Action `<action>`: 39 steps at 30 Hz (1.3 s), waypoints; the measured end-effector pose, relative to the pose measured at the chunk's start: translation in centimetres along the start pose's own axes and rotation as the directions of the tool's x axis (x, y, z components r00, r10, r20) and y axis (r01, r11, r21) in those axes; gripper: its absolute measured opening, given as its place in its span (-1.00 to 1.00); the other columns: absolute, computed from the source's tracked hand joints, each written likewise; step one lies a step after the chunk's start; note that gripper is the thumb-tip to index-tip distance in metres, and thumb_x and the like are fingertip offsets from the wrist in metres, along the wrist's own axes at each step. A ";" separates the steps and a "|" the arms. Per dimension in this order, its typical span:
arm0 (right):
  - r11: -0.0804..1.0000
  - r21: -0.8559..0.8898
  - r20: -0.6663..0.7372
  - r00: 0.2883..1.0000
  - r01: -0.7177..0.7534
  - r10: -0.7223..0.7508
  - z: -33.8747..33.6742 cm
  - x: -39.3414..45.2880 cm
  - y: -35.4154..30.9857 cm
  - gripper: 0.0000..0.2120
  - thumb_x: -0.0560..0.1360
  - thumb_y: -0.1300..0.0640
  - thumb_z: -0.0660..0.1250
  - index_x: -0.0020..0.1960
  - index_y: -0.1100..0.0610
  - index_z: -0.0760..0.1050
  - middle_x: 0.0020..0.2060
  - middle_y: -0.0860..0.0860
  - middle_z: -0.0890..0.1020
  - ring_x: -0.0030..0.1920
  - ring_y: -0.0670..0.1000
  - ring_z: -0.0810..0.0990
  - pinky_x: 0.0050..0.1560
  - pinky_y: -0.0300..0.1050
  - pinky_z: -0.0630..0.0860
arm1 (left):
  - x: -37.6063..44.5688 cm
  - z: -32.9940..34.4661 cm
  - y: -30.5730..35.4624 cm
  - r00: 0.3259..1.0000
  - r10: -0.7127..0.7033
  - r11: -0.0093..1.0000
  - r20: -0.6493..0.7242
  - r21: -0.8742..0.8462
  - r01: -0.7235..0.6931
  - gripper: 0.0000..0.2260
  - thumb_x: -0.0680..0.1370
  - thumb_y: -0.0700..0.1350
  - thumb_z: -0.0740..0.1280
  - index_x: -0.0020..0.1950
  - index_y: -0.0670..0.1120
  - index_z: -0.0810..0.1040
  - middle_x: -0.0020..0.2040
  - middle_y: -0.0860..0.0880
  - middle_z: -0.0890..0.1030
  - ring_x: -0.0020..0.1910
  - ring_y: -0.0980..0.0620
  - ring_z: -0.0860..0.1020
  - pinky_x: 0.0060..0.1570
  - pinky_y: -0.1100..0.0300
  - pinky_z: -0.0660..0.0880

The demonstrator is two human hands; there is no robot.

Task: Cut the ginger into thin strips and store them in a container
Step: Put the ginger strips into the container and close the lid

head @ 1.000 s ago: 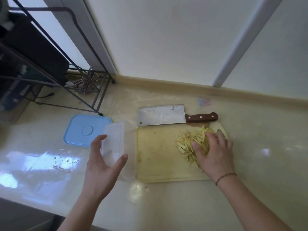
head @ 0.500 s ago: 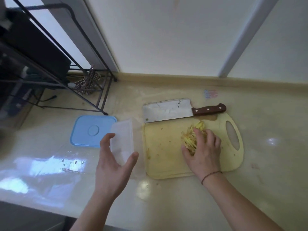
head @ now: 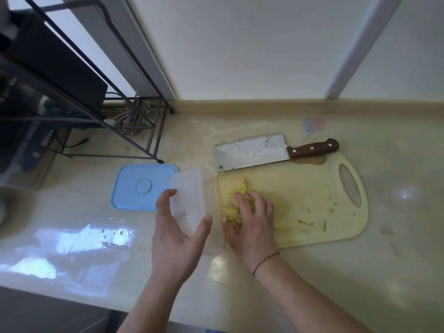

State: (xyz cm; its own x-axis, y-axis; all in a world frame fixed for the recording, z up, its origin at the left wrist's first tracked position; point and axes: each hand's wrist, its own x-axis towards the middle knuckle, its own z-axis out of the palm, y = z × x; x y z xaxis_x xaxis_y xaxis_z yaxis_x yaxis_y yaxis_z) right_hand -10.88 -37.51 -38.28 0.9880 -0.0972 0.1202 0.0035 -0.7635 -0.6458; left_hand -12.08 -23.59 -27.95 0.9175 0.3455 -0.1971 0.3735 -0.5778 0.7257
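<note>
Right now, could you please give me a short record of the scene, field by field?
left hand: holds the clear container tilted beside the cutting board
right hand: fingers over the ginger strips, at the board's left end
cleaver: lies flat along the board's far edge, handle to the right
lid: blue, flat on the counter, left of the container

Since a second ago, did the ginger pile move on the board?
Yes. The ginger strips slid left across the cutting board, from below the knife handle to the container side.
</note>
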 end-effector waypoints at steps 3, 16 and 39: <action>0.996 0.091 0.027 1.000 0.003 -0.006 0.9 -0.2 -2.2 -0.47 0.43 -0.16 0.28 0.29 0.11 0.53 0.19 0.23 0.57 0.17 0.16 0.36 0.13 0.14 0.54 | 0.0 0.1 -0.1 1.000 0.000 1.000 0.000 0.001 0.000 -0.27 0.24 0.37 0.26 0.37 0.27 0.17 0.30 0.33 0.27 0.06 0.29 0.34 0.04 0.12 0.31; 0.908 0.397 0.320 0.908 0.133 -0.273 -5.8 1.8 -0.3 -0.67 0.61 0.14 0.26 0.28 0.23 0.64 0.21 0.12 0.70 0.23 0.02 0.59 0.36 -0.28 0.36 | 0.0 -0.1 -0.3 1.000 0.011 1.000 0.002 0.002 -0.011 -0.28 0.26 0.39 0.25 0.37 0.26 0.17 0.28 0.22 0.34 0.06 0.13 0.42 -0.02 0.10 0.32; 0.860 0.482 0.443 0.894 -0.170 -0.071 1.1 0.5 -3.3 -0.31 0.65 -0.23 0.00 0.60 0.20 0.32 0.57 -0.08 0.29 0.61 -0.11 0.19 0.64 -0.13 0.10 | -0.1 0.1 0.3 1.000 -0.009 1.000 0.007 -0.018 0.010 -0.25 0.24 0.34 0.27 0.41 0.21 0.20 0.19 0.31 0.35 -0.02 0.70 0.31 -0.14 0.20 0.33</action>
State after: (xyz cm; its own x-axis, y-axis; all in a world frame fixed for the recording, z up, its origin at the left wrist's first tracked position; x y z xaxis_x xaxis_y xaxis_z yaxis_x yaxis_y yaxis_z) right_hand -10.19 -34.35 -36.89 0.9512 0.2505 -0.1803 -0.0905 -0.3324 -0.9388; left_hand -12.05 -23.84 -27.75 0.9149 0.3457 -0.2085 0.3797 -0.5612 0.7354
